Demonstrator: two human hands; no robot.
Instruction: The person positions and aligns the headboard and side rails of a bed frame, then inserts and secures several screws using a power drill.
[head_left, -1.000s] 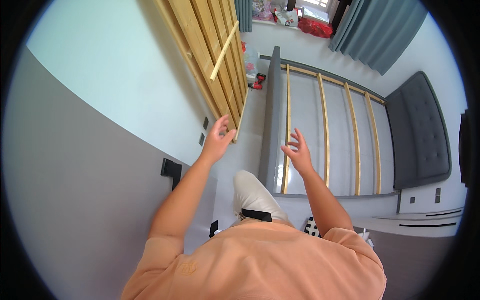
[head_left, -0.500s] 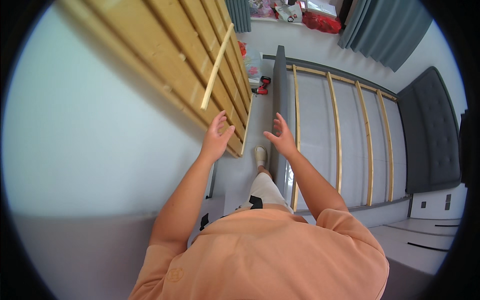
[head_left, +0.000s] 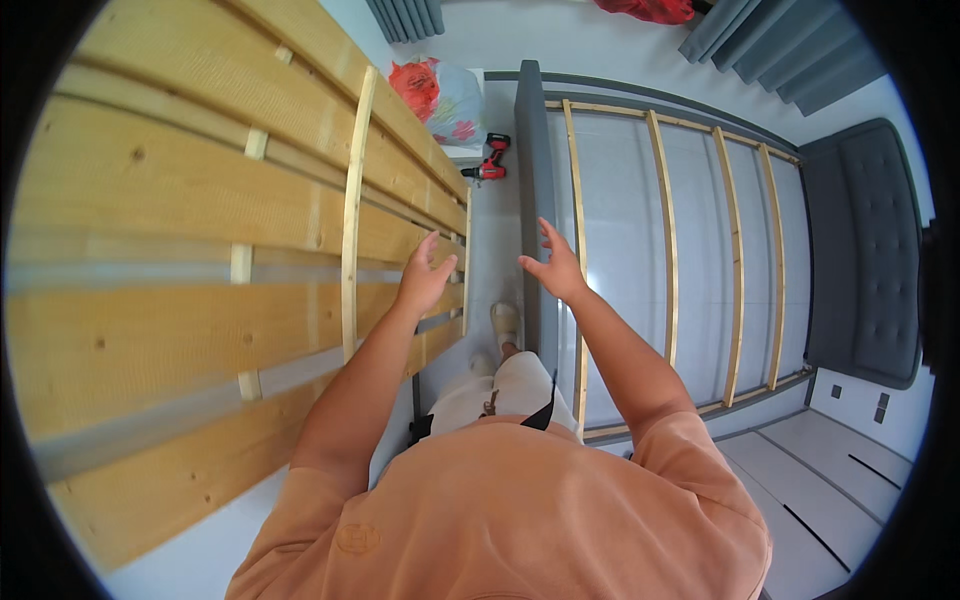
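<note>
Both my hands are raised in front of me with fingers apart and nothing in them. My left hand (head_left: 425, 275) is in front of the lower end of a wooden slat panel (head_left: 180, 210), broad pale planks joined by thin crosspieces, which stands upright along the left. Whether it touches the planks I cannot tell. My right hand (head_left: 558, 265) hangs over the near side of a grey bed frame (head_left: 532, 180), apart from it as far as I can see. Several narrow wooden slats (head_left: 668, 230) span the frame, with floor showing between them.
A red and black cordless drill (head_left: 490, 160) lies on the floor at the far end of the narrow aisle. Beyond it sits a flowered plastic bag (head_left: 440, 100). A dark padded headboard (head_left: 865, 255) closes the bed's right end; grey curtains (head_left: 780, 55) hang behind.
I have stepped forward along the aisle, and my view has turned. The slat panel now fills the left side and shows its face more fully. Both hands stay open and raised.
</note>
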